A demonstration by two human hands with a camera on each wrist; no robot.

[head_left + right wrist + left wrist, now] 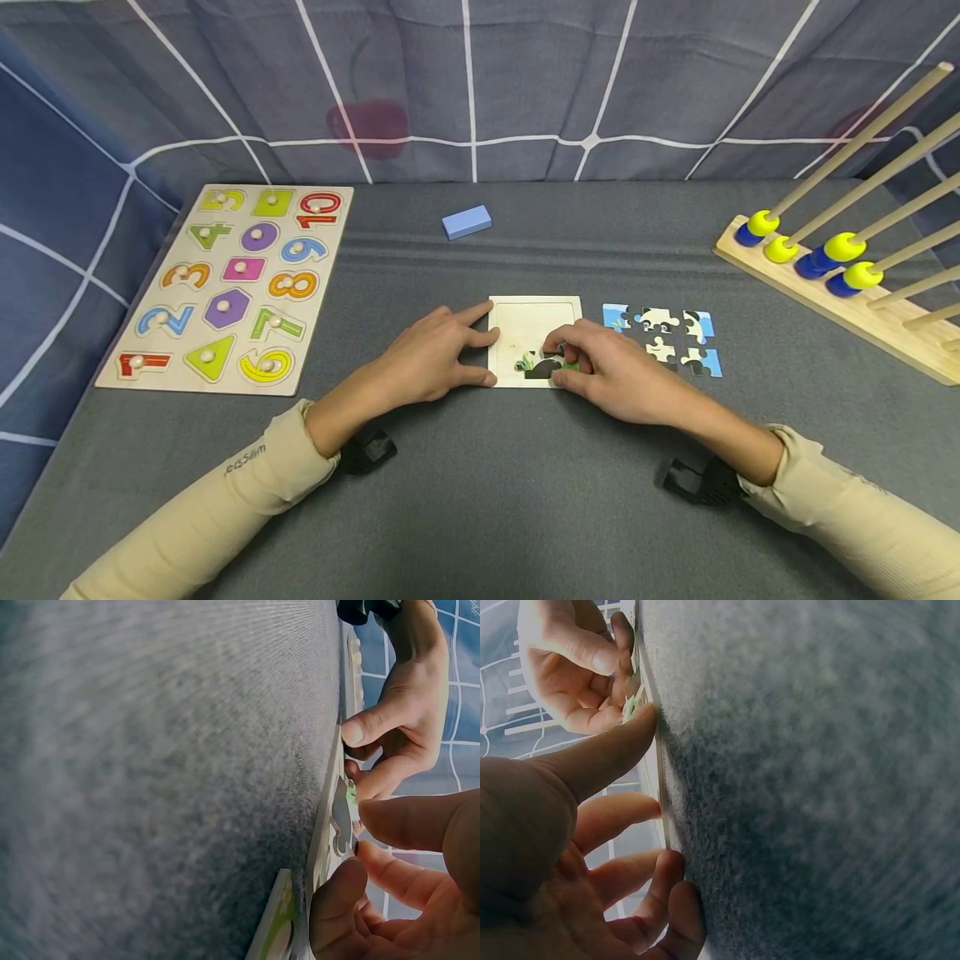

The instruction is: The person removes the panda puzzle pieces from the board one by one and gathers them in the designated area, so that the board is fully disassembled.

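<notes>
A square wooden puzzle tray (517,325) with a raised rim lies in the middle of the table in the head view. My left hand (427,354) has its thumb and fingertips against the tray's left edge, the fingers fairly straight. Over the tray's lower right, my right hand (615,371) pinches a small jigsaw piece (553,351) between thumb and forefinger, partly hidden by the fingers. Beneath it, green and black panda pieces (538,368) sit along the tray's lower side. Several loose panda jigsaw pieces (660,320) lie in two rows right of the tray, partly behind the right hand.
A number-and-shape peg board (258,287) lies at the left. Behind the tray is a blue block (467,222). At the right stands a wooden rod stacker (847,304) with yellow and blue beads. A checked cloth (540,92) hangs along the back.
</notes>
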